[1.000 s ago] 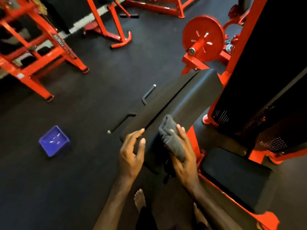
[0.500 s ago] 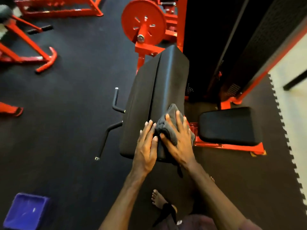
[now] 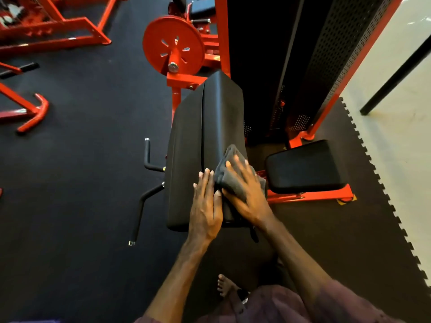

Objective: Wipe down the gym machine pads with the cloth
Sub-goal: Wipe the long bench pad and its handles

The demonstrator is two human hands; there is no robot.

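Here, long pad (image 3: 205, 145) lengthwise away, cloth (image 3: 233, 180) atop

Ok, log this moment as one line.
wiping | right hand presses cloth on long pad | left hand flat on pad | seat pad untouched

Both forearms reach up from the near edge, bare, converging toward the middle. The left hand (image 3: 205, 206) lies flat, palm down, fingers straight and close together, pointing far. The right hand (image 3: 247, 194) sits just right of it, angled far-left, fingers spread and slightly bent, pressing down on the cloth (image 3: 231, 173). The left thumb touches the right one. One bare foot (image 3: 225, 285) shows near.
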